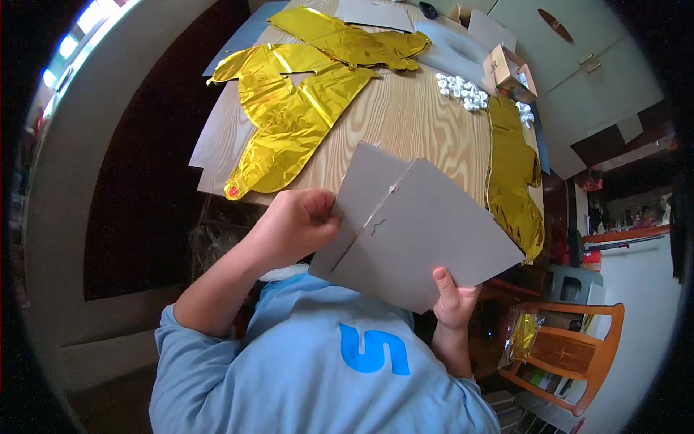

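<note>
A folded grey cardboard piece (441, 224), with a crease and a small curved slot, is held tilted in front of my chest. My right hand (457, 300) grips its lower right edge, thumb on top and fingers beneath. Curled closed, my left hand (300, 224) is at the outer edge of the narrower left flap; the flap edge meets the curled fingers, whose tips are partly hidden.
On the wooden table (405, 108) lie gold foil balloons (289, 116), with another gold foil balloon (510, 166) along the right edge. Small white pieces (463, 92) cluster near an open cardboard box (510, 72). A wooden chair (571, 351) stands at right, near a grey stool (571, 283).
</note>
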The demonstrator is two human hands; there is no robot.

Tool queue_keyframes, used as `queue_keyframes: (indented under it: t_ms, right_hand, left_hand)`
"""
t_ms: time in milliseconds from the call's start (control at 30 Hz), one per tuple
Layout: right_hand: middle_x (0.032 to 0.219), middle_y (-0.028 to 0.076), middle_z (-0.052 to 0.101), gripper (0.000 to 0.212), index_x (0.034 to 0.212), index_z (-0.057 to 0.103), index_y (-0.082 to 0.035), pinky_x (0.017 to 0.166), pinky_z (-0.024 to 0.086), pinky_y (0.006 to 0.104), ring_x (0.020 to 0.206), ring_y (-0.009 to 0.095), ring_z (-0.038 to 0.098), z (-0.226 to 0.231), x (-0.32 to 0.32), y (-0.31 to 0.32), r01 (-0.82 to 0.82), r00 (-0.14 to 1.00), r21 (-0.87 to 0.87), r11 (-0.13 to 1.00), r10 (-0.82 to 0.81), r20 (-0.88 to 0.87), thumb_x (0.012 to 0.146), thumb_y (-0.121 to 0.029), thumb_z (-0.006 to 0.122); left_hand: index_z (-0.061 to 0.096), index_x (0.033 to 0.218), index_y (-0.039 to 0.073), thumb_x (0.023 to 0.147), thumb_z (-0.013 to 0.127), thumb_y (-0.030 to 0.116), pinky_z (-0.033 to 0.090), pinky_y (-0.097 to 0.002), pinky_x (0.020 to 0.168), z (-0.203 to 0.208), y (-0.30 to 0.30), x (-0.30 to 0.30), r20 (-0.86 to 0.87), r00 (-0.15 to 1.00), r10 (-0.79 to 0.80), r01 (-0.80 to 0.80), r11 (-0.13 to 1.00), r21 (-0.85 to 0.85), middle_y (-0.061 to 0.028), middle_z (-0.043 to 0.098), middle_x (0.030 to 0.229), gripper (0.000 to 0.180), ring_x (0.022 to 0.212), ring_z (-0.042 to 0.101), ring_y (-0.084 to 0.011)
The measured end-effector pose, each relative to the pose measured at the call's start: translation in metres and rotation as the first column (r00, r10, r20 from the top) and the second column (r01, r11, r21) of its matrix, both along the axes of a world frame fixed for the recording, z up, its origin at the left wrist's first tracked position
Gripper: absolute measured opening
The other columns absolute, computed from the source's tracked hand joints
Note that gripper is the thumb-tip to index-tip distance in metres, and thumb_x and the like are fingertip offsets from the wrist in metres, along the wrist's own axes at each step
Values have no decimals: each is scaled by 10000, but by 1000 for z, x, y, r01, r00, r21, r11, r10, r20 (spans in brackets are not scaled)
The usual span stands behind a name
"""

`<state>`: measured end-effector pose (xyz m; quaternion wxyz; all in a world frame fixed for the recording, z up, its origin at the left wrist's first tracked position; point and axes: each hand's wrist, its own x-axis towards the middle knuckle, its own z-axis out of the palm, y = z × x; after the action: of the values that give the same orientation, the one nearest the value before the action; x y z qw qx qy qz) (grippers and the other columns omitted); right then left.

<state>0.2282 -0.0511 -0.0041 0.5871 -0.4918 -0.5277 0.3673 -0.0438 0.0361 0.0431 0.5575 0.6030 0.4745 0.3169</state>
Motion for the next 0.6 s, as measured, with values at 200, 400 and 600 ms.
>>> queue_keyframes:
  t_ms: [200, 400, 600]
  right_hand:
    - [1006, 66, 595, 208, 984, 609, 21, 871, 416, 315, 918, 167, 547, 5, -9, -5, 4, 997, 36, 999, -7, 79, 832, -108, 668]
    - [970, 59, 608, 198, 974, 616, 7, 863, 426, 320, 887, 166, 559, 16, -17, -8, 59, 970, 134, 989, -89, 228, 820, -95, 687]
    - [970, 53, 586, 180, 946, 605, 4, 877, 406, 326, 895, 162, 535, 9, -11, -2, 82, 990, 76, 994, -90, 109, 828, -112, 678]
  left_hand:
    - [621, 906, -45, 785, 581, 52, 474, -257, 606, 6, 1, 8, -175, 983, 60, -55, 998, 32, -36, 615, 690, 160, 677, 535, -44]
    - [612, 940, -55, 780, 562, -4, 482, -246, 665, -15, -3, 17, -63, 981, 183, -182, 983, 26, -27, 640, 824, 176, 748, 582, -78]
    - [607, 999, -51, 807, 546, -36, 478, -229, 726, -14, 5, 0, 23, 1000, 5, -2, 995, -104, -8, 623, 892, 202, 804, 568, -65]
